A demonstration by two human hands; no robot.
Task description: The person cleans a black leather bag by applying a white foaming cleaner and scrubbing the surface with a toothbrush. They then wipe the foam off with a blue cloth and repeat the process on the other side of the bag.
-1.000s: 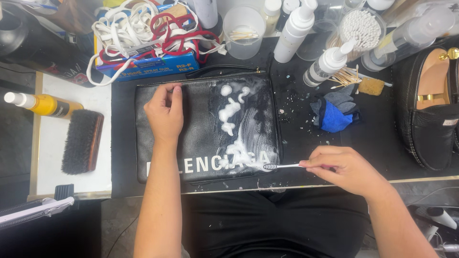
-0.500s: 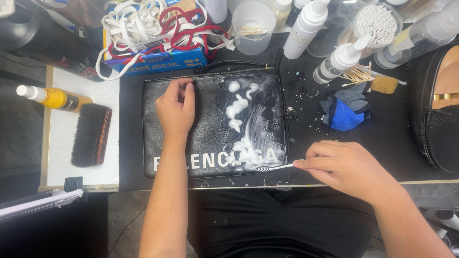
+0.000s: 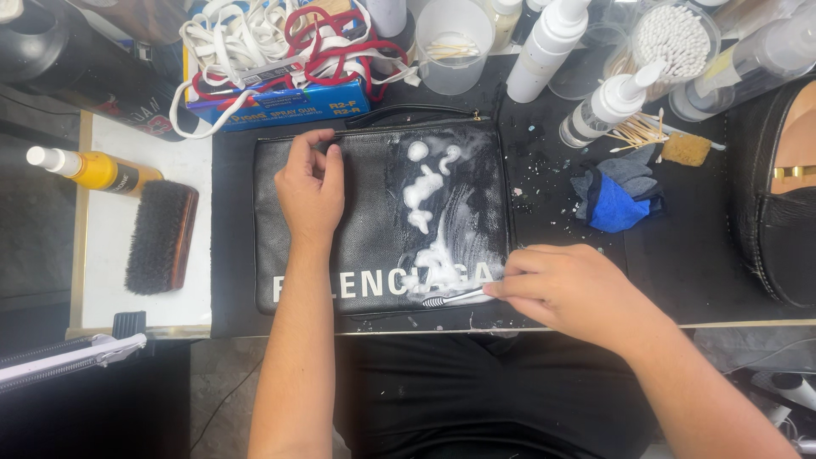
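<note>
Two hands on the job. Left hand (image 3: 310, 191) laid flat on the black leather pouch (image 3: 378, 221), fingers (image 3: 299, 153) close together, pinning it down near the zip edge. Right hand (image 3: 565, 287) with fingers pinched round a small brush (image 3: 450, 298), bristles right at the white foam (image 3: 433, 255) along the pouch's near edge. Pouch lying mid tabletop (image 3: 680, 255), blue cloth (image 3: 616, 200) off to the right, wooden brush (image 3: 160, 236) well to the left.

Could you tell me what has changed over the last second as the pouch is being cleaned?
The right hand has drawn the small brush a little left along the black pouch's lower edge, through the white foam. The left hand stays flat on the pouch; grip unchanged.
</note>
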